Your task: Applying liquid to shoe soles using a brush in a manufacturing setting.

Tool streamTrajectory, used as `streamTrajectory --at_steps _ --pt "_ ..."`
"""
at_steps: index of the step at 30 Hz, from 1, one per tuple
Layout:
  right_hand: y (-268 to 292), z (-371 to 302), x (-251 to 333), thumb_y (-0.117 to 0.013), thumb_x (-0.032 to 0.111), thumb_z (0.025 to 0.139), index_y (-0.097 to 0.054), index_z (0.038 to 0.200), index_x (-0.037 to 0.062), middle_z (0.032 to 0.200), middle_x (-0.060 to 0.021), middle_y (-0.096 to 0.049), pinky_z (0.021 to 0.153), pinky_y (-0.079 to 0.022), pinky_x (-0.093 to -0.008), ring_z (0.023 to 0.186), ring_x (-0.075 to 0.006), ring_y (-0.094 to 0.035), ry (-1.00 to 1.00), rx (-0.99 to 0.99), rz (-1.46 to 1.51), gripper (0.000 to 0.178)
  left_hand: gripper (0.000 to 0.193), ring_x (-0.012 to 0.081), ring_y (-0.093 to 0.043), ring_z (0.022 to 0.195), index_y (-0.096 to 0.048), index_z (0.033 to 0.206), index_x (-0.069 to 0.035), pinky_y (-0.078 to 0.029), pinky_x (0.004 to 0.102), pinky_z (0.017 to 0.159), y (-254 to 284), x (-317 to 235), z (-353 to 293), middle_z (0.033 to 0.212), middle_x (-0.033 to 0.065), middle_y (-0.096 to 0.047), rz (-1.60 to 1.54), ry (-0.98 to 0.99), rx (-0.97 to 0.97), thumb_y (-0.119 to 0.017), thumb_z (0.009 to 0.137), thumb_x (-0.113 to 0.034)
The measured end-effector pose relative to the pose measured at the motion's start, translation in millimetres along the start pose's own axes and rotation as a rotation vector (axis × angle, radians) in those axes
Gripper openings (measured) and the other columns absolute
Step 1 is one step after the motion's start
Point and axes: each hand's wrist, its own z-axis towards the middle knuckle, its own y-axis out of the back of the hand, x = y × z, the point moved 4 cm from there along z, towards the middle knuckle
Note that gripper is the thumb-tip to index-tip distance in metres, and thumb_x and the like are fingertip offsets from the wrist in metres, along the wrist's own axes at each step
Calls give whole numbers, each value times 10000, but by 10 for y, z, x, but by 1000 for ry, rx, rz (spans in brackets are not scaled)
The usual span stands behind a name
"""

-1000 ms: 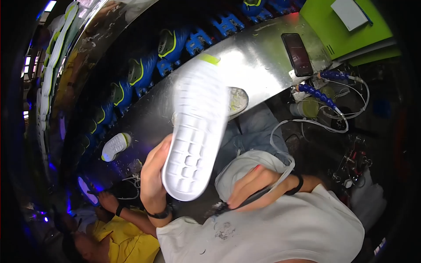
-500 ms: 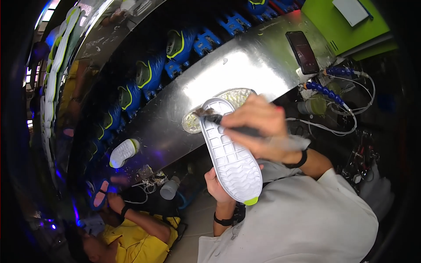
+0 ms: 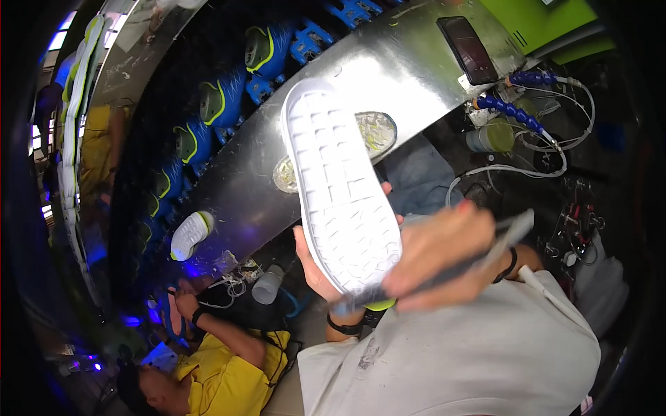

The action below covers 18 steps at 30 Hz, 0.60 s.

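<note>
My left hand (image 3: 312, 267) cups a white shoe sole (image 3: 336, 170) from beneath, its fingertips showing along both edges. The sole's gridded inner side faces up, and its near end has a lime-green tip. My right hand (image 3: 447, 253), smeared by motion, is closed round a dark-handled brush (image 3: 357, 299). The brush's working end lies over the near end of the sole; I cannot tell whether it touches. Behind the sole, partly hidden, an oval pad (image 3: 378, 132) with crusted, yellowish residue lies on the metal bench (image 3: 257, 187).
Blue shoe uppers (image 3: 268, 52) line the bench's far side. A white-and-lime sole (image 3: 191, 236) rests at its left end. A phone (image 3: 468, 52), blue segmented hoses (image 3: 513, 116) and a tub (image 3: 489, 137) are at right. Lower left, a person in yellow (image 3: 229, 378) holds a sandal-like piece (image 3: 175, 315).
My right hand has swept the brush from the sole's far end down toward its near end. The sole has shifted slightly left and stands more upright in the picture. My view has moved a little.
</note>
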Motion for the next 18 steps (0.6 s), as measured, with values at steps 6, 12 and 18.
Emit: streamTrajectory --at_steps 6,12,18 --pt "90 -180 132 -848 -16 707 -747 1032 12 1035 -187 -734 658 -559 -262 782 -178 -727 -84 216 69 342 867 505 -461 1295 -179 1577 -56 -542 522 926 -379 61 286 1539 274 -331 -299 49 -15 -330 968 -655" --pt "209 42 239 -823 -32 741 -724 1014 -11 944 -149 -714 763 -549 -280 872 -216 -709 -166 311 68 291 802 456 -528 1257 -268 1522 35 -541 512 936 -508 -78 279 1446 281 -455 85 89 -46 -427 954 -507" --pt "637 -8 263 -778 -119 674 -749 972 -21 949 -168 -737 681 -552 -262 806 -216 -714 -274 -4 -166 315 772 521 -515 1238 -383 1437 120 -515 525 958 -530 -185 146 1371 357 -495 153 115 -263 -478 953 -474"
